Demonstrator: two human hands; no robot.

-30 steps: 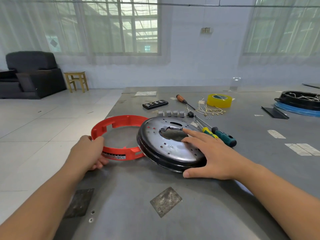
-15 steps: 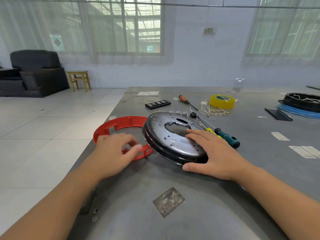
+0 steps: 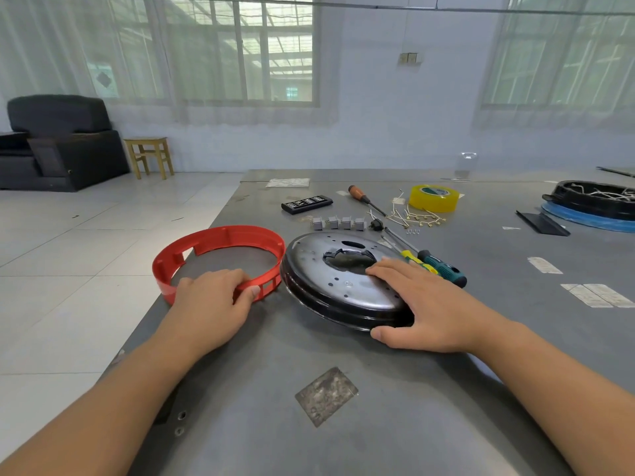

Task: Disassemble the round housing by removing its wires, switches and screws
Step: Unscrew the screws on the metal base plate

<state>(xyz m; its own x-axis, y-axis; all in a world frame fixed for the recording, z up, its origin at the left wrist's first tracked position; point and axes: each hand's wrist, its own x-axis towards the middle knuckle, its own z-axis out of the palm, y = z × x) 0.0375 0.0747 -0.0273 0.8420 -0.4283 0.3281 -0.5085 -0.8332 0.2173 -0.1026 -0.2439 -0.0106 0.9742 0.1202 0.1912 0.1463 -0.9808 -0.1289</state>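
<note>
- Pale tiled floor and curtained windows fill the far side of the room, with a dark armchair (image 3: 58,142) cut off at the left edge and a small wooden stool (image 3: 150,156) beside it.
- Your grey metal table (image 3: 395,389) takes up most of the lower view; its right side runs out of frame.
- At the far right edge of the table, a second black round part (image 3: 594,197) sits on a blue ring, only partly in view.
- Directly before you, the round housing (image 3: 336,290) lies tilted, shiny metal face up, with a ragged hole near its middle; its underside is hidden.
- Just left of it, touching or nearly so, lies a red plastic ring (image 3: 220,242).
- Your right hand (image 3: 426,304) lies flat on the housing's near right side, fingers straight and spread, thumb at the rim.
- Your left hand (image 3: 213,304) grips the ring's near edge, fingers curled over it; the fingertips are hidden inside the ring.
- Behind the housing lie two screwdrivers (image 3: 429,262), partly covered by your right hand.
- Farther back are a yellow tape roll (image 3: 434,198), an orange-handled screwdriver (image 3: 364,199) and a black bit case (image 3: 307,203).
- Four small grey switches (image 3: 338,223) stand in a row.
- Loose wires (image 3: 412,216) lie near the tape, and tiny pieces beside them are too small to identify.
</note>
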